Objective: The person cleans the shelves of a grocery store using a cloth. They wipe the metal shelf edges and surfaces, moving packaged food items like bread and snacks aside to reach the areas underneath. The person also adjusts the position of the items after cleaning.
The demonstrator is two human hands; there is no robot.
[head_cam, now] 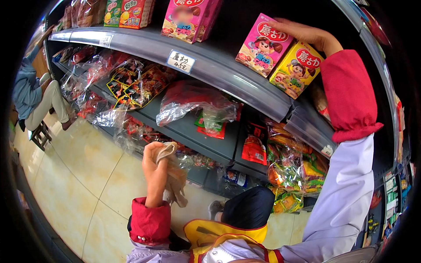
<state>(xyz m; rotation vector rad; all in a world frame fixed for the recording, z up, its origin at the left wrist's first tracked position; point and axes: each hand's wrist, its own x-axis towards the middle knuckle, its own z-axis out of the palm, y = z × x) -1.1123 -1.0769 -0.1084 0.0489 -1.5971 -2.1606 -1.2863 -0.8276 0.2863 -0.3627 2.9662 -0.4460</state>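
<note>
My left hand (155, 169) grips a crumpled beige cloth (176, 179) above the tiled floor, before the lower shelves. Up on the top shelf, my right hand (304, 33) reaches over the upper edge of a pink snack box (264, 46). Its fingertips touch the box top; the rest of the grasp is hidden behind the boxes. Tight against that box, below my right wrist, stands a yellow snack box (297, 70) of the same kind. Both stand at the shelf's front edge (230, 88) and look tilted in this view.
More pink boxes (184, 19) and small green and red cartons (128, 13) stand farther left. A price tag (181, 61) marks the shelf edge. Plastic-bagged snacks (141, 85) and red packets (255, 144) fill lower shelves. A seated person (39, 88) is at far left, on a stool (41, 136).
</note>
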